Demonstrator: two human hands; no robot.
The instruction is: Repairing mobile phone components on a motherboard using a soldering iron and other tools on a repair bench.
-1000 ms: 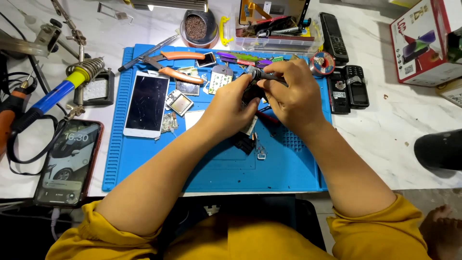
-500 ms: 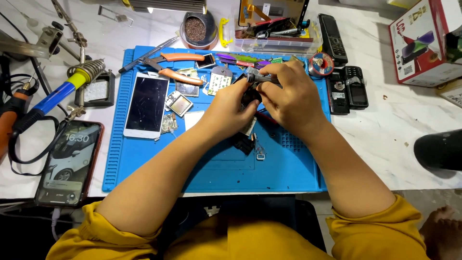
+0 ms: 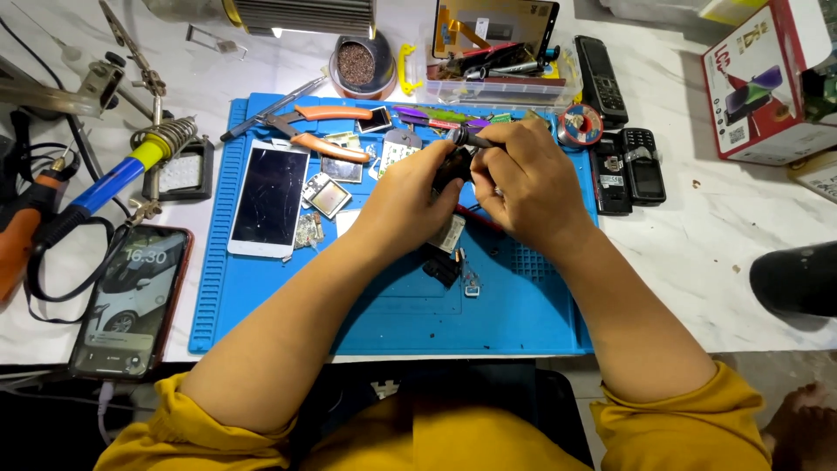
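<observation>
- Left hand (image 3: 408,194) fingers curled, gripping a small dark phone part (image 3: 450,166) above the blue mat (image 3: 523,305).
- Right hand (image 3: 530,181) pinches a dark tool (image 3: 475,139) against it.
- White phone (image 3: 269,197) lies to the left.

a white marbled counter (image 3: 697,262) carries everything. a blue work mat (image 3: 392,314) lies flat across its middle. on the mat rest a white phone (image 3: 270,196) face up, orange-handled pliers (image 3: 327,131), small circuit parts (image 3: 327,194) and a loose dark piece (image 3: 442,266). left of the mat lie a phone in a red case (image 3: 131,301) with its screen lit, a soldering iron with a blue and yellow handle (image 3: 105,187) and a black sponge tray (image 3: 180,170). right of the mat lie two dark keypad phones (image 3: 629,167), a black remote (image 3: 600,78) and a red and white box (image 3: 767,83). at the back stand a small round tin (image 3: 357,65) and a clear tray of tools (image 3: 501,74).
</observation>
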